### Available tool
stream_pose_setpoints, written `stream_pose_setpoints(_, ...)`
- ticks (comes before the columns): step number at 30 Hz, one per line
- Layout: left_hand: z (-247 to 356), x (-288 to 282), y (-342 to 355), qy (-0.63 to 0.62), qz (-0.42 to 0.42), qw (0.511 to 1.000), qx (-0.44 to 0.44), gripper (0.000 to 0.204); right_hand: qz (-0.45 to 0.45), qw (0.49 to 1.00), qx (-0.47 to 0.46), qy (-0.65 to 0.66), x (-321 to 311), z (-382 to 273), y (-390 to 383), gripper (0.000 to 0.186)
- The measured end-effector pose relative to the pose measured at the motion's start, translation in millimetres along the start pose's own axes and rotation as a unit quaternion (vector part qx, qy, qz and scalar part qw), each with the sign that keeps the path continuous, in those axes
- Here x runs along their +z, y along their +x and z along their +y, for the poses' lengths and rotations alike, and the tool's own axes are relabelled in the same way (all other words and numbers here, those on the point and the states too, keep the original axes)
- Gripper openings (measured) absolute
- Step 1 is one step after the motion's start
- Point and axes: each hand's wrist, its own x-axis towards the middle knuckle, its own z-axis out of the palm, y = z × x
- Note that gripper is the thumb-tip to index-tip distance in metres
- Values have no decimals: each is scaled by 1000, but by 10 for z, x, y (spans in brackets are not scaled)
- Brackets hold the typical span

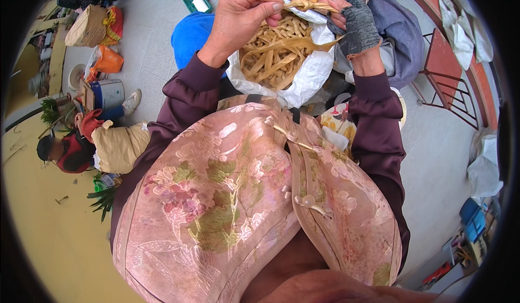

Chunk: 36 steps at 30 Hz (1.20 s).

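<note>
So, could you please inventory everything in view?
Twisted strip: one, tan, top centre
Sack: one, white, upper centre
Loose strips: many, tan, in sack
Cloth: one, blue, left of sack
Tray: one, green, upper left
Bucket: one, orange, left
Other person: one, red top, left
Stand: one, red top, right
Other clutter: uncertain count, mixed, edges
Vest: one, pink, centre
Sleeves: two, purple, either side
Left grip: one, bare, on strip
Right grip: one, grey glove, on strip

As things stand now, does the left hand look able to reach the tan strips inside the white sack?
Probably yes: the white sack is open near the left hand, with the tan strips showing inside. However, this hand pinches a twisted strip, so it may need to let go first.
</note>
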Motion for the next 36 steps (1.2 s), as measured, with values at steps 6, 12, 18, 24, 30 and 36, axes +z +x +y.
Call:
stream_pose_setpoints(6,-70,118,-73,343,32,926,153,36,-29,934,-111,-339,194,249,-65,24)
stream_pose_setpoints(12,-327,167,-54,431,-43,892,129,20,-103,948,59,-294,255,452,-48,35)
stream_pose_setpoints(18,-563,-197,178,508,-76,811,282,23,-130,942,15,-309,388,374,-124,29)
stream_pose_setpoints(24,-868,-302,461,508,-72,802,307,15,-70,892,-148,-421,444,321,-106,32)
stream_pose_setpoints(30,-934,26,743,139,-37,989,21,19,34,815,-142,-562,9,86,291,31)
stream_pose_setpoints(36,-896,49,1001,-56,-65,994,-68,25,68,719,-210,-658,-187,37,501,26)
